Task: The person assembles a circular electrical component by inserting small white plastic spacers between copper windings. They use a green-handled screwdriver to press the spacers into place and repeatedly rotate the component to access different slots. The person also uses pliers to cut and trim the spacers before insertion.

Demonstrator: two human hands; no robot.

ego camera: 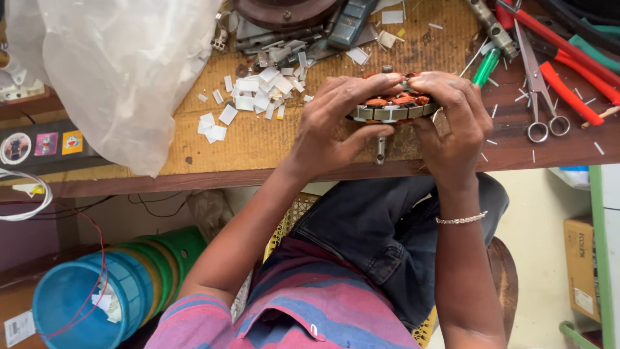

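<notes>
Head camera view, looking down: a seated person grips a round motor winding (392,106) with both bare hands at the near edge of a wooden counter (271,139). The winding, a ring of metal plates packed with copper-coloured coils, sits just above the counter with a short steel shaft (380,148) pointing toward the person. The left hand (336,123) wraps the winding's left side, its fingers (368,84) curled over the top and the thumb pressed along the lower rim. The right hand (452,119) closes on the winding's right side, fingers bent tight over the coils; a thin bracelet (461,220) circles that wrist.

Left of the winding, white paper scraps (255,97) lie scattered over the counter, and farther left a crumpled clear plastic bag (123,71) spills across it. Right of the winding lie scissors (539,97), a green-handled screwdriver (485,66) and red-handled pliers (568,61). Beyond the winding, at the counter's far edge, sit grey metal parts (303,32). Below the winding, off the counter, are the person's dark jeans (381,239) and striped shirt (303,310); to the lower left stand nested blue and green plastic baskets (110,287).
</notes>
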